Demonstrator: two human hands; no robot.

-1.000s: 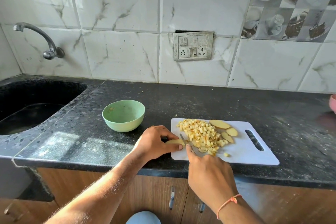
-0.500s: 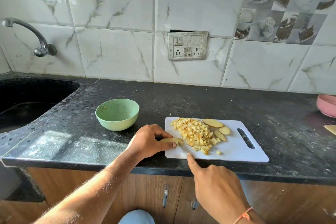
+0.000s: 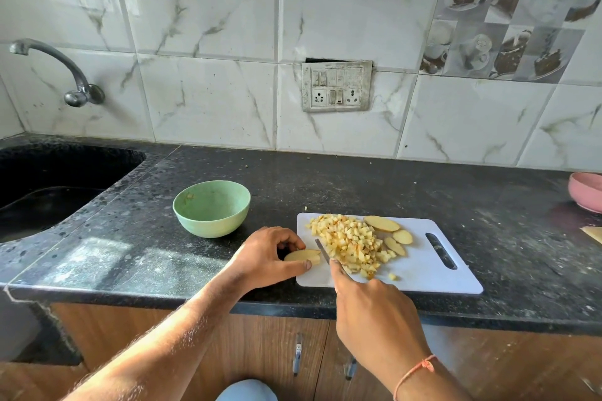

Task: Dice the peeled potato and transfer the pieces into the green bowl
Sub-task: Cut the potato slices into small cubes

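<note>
Left hand point(image 3: 265, 257) pinches a potato slice point(image 3: 303, 256) at the near-left corner of the board point(image 3: 420, 267), thumb on the near side, fingers curled over the far side. Right hand point(image 3: 374, 312) is wrapped round a knife handle (handle itself hidden), index finger stretched fwd along the spine; the blade point(image 3: 322, 251) sits just right of the slice, tip pointing away, betw. slice and the dice pile point(image 3: 350, 246).

Pile covers the board's middle. Three more uncut slices point(image 3: 392, 234) lie at its right edge, touching or nearly so. One stray cube sits near the front edge. Green bowl point(image 3: 211, 208) stands on the counter left of the board, well apart from the hands, w/ only a speck or two inside, so nothing transferred yet.

Step in hand, I'd judge: dicing, partway thru. Next move prob. needs the blade brought down across the held slice in strips, then crosswise, w/ fingertips tucked back since the thumb is close to the edge. Remaining slices follow, then scoop everything to the bowl.
</note>
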